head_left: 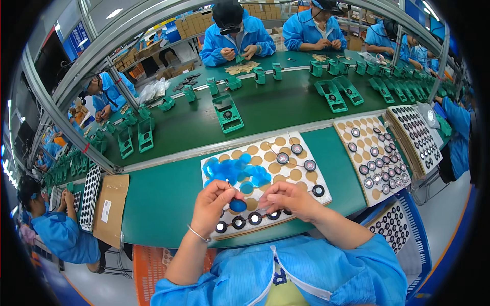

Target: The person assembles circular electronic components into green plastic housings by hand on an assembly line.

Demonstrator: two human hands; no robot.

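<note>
My left hand is closed on a small blue-faced round disc, gripped at its edge by the fingertips. Just across from it, my right hand has thumb and fingers drawn together; what they pinch, if anything, is too small to make out. Both hands are over a white foam tray with round tan recesses. On the tray's left half lies a loose heap of thin blue film circles. Small black round speakers with thin wires sit at its right side, and several white-centred ones line its near edge.
Right of my tray lies another tray of speakers, then a stack of filled trays. Beyond a metal rail, green plastic housings stand on the green belt. Cardboard lies left; an orange crate and blue crate are below. Co-workers sit opposite.
</note>
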